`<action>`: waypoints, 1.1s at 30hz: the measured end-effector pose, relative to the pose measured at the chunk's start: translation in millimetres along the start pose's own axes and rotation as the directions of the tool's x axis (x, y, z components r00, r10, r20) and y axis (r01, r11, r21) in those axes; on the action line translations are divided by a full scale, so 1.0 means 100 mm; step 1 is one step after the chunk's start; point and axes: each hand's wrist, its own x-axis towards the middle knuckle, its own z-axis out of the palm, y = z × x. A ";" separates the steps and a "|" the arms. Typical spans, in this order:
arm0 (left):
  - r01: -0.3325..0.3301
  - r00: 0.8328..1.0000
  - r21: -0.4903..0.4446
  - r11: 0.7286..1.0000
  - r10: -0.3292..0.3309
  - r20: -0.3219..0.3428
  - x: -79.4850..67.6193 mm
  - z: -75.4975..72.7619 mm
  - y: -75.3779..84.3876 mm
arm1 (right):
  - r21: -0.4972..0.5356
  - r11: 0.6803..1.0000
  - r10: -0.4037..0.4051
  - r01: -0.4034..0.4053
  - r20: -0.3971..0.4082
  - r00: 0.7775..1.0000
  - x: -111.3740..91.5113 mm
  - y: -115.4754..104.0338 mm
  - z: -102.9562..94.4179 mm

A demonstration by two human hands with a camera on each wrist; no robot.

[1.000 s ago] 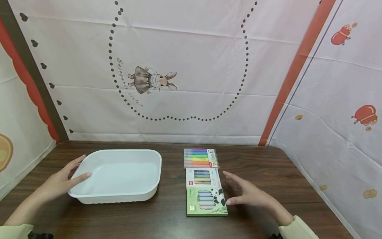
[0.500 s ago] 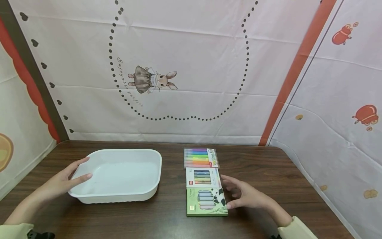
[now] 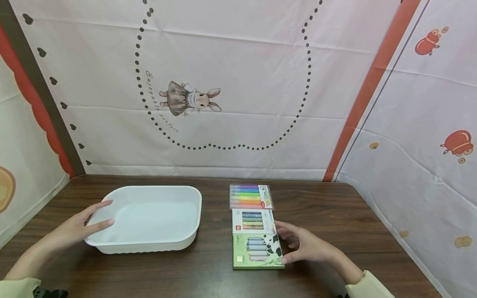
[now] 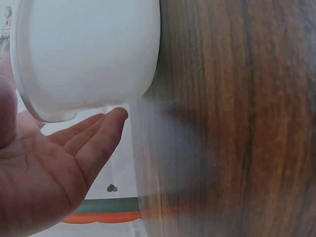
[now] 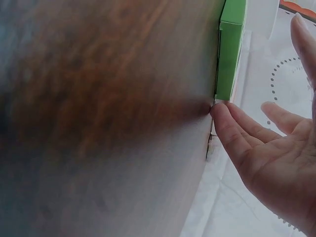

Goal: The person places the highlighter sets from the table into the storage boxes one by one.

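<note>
A white plastic tub stands on the table at the left, with nothing in it. My left hand holds its left end, thumb over the rim and the other fingers under it along the outer wall. To the right, a green pen box with a panda lies nearest me. Beyond it are a white pen box with a window and a clear pack of rainbow-coloured pens. My right hand is at the right edge of the boxes, its thumb at the green box's corner, its fingers loosely bent.
The dark wood-grain table runs back to a printed white cloth hanging behind it. More cloth walls stand close at both sides. A strip of bare tabletop separates the tub from the boxes.
My right hand has moved slightly left and nearer, bringing its fingers and thumb up to the boxes' right edge. The left hand, tub and boxes stay almost where they were.
</note>
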 end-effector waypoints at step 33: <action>0.005 1.000 0.067 0.998 -0.007 0.025 0.00 0.02 0.01 | -0.233 0.972 0.031 -0.030 0.001 1.000 -0.03 -0.09 0.09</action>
